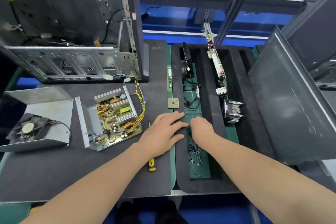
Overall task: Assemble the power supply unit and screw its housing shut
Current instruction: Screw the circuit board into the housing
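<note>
One open power supply base (112,118), one fan lid (36,129): table's (54,169) left side. One screwdriver (151,164) near front edge. Left hand (163,129) flat, spread on tray rim (179,160). Right hand (201,127) curled over screws (193,149); grip unclear.

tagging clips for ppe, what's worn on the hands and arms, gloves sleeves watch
Nothing worn shows. The left hand and right hand are bare, without gloves or visible rings. The left forearm and right forearm are bare to the frame's edge: no sleeves, watch or wrist strap.
</note>
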`<state>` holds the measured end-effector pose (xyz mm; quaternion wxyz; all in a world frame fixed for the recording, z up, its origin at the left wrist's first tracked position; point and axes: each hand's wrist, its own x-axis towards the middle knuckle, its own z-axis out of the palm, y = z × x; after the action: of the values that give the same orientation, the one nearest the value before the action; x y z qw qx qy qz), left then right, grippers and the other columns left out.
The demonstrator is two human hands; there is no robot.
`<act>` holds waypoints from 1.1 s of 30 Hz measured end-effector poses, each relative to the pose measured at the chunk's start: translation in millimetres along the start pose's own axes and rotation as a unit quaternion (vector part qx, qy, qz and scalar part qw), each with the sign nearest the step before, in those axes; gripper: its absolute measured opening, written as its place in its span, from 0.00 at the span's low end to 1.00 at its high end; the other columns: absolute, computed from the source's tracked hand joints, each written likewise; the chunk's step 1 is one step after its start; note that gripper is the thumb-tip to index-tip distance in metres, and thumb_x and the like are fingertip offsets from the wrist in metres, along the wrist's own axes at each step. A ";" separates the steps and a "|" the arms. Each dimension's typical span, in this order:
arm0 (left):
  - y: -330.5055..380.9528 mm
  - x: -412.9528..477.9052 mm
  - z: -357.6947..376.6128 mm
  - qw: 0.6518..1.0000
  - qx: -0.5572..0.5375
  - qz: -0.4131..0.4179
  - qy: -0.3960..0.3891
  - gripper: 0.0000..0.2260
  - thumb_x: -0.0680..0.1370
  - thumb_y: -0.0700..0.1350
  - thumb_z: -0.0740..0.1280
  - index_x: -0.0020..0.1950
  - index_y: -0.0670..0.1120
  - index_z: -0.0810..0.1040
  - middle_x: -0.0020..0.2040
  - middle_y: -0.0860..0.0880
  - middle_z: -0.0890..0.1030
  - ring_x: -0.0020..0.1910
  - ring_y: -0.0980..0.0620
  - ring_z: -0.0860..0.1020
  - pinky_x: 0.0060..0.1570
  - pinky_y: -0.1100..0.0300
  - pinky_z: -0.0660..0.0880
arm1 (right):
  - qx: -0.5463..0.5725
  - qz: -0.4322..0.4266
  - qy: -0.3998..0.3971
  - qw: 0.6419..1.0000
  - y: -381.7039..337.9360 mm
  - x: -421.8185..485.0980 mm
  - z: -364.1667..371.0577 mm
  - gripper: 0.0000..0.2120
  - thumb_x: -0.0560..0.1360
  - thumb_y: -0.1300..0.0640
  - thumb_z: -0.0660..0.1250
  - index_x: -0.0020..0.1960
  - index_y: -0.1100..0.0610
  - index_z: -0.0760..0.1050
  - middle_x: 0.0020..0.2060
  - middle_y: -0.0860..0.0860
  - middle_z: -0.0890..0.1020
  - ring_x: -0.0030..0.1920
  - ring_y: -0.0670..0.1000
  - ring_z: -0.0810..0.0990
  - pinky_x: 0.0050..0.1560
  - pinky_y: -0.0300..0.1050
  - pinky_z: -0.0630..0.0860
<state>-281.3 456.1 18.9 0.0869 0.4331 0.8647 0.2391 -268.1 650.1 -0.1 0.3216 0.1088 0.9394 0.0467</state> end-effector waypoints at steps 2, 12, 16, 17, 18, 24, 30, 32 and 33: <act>-0.2 0.1 -0.2 1.000 -0.002 0.000 0.003 0.19 0.84 0.56 0.64 0.75 0.56 0.73 0.81 0.54 0.64 0.82 0.52 0.58 0.80 0.54 0.54 | -0.015 -0.004 -0.005 1.000 -0.9 0.0 1.5 0.12 0.80 0.67 0.65 0.62 0.59 0.78 0.60 0.56 0.79 0.60 0.57 0.81 0.47 0.48 0.78; 0.5 -0.1 -1.2 1.000 -0.009 0.001 0.014 0.19 0.84 0.56 0.64 0.74 0.57 0.74 0.81 0.55 0.65 0.81 0.52 0.59 0.80 0.54 0.54 | -0.030 -0.005 0.001 1.000 0.4 -10.1 6.2 0.13 0.77 0.69 0.68 0.60 0.60 0.78 0.56 0.55 0.80 0.58 0.57 0.82 0.42 0.48 0.77; 1.5 -0.7 -3.5 1.000 -0.018 0.000 0.014 0.19 0.83 0.55 0.65 0.74 0.57 0.74 0.81 0.55 0.65 0.81 0.53 0.58 0.79 0.55 0.53 | 0.089 0.021 0.033 0.995 4.8 -20.7 -10.0 0.05 0.78 0.66 0.68 0.52 0.59 0.76 0.50 0.56 0.82 0.49 0.59 0.83 0.40 0.48 0.75; 2.2 -1.1 -4.2 1.000 -0.024 -0.004 0.011 0.19 0.83 0.54 0.66 0.74 0.56 0.74 0.80 0.55 0.65 0.81 0.54 0.59 0.79 0.55 0.52 | 0.141 0.029 0.042 0.989 7.1 -24.4 -15.0 0.03 0.78 0.62 0.69 0.49 0.59 0.74 0.46 0.56 0.81 0.45 0.58 0.82 0.39 0.48 0.76; 2.8 -0.9 -5.3 0.999 -0.033 -0.008 0.007 0.19 0.83 0.52 0.66 0.75 0.55 0.74 0.80 0.55 0.66 0.81 0.54 0.59 0.80 0.55 0.52 | 0.201 0.042 0.047 0.978 9.9 -29.5 -20.5 0.07 0.78 0.58 0.70 0.46 0.58 0.74 0.42 0.55 0.81 0.41 0.57 0.81 0.38 0.47 0.77; 9.4 7.1 -28.7 0.993 -0.109 -0.038 -0.002 0.19 0.82 0.43 0.68 0.74 0.50 0.75 0.72 0.53 0.77 0.74 0.54 0.71 0.75 0.54 0.65 | 0.486 0.011 0.013 0.874 29.1 -71.1 -45.9 0.13 0.75 0.56 0.67 0.35 0.63 0.80 0.28 0.58 0.84 0.25 0.54 0.78 0.32 0.43 0.76; 25.1 7.3 -66.1 0.982 -0.174 -0.023 0.075 0.12 0.79 0.44 0.73 0.62 0.51 0.85 0.54 0.58 0.86 0.54 0.63 0.81 0.57 0.67 0.76 | 0.667 -0.073 -0.031 0.741 20.4 -104.9 -67.2 0.10 0.79 0.61 0.69 0.43 0.66 0.82 0.34 0.57 0.80 0.31 0.51 0.78 0.27 0.41 0.74; 27.5 5.3 -77.9 0.978 -0.182 -0.012 0.096 0.08 0.78 0.43 0.74 0.57 0.51 0.87 0.50 0.58 0.86 0.51 0.64 0.81 0.52 0.73 0.73 | 0.681 -0.092 -0.037 0.726 14.0 -112.8 -75.6 0.09 0.80 0.61 0.69 0.45 0.66 0.83 0.35 0.56 0.80 0.31 0.51 0.78 0.28 0.41 0.73; 27.3 3.8 -83.7 0.977 -0.185 -0.010 0.105 0.07 0.78 0.43 0.75 0.55 0.50 0.87 0.48 0.58 0.87 0.50 0.64 0.81 0.50 0.74 0.72 | 0.685 -0.100 -0.037 0.721 10.4 -116.2 -80.0 0.09 0.80 0.61 0.68 0.46 0.66 0.83 0.36 0.56 0.80 0.31 0.50 0.78 0.29 0.41 0.73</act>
<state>-294.2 444.7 105.3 0.0767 0.3731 0.8142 0.4383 -226.0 631.6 133.7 0.1968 0.2068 0.7081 -0.6459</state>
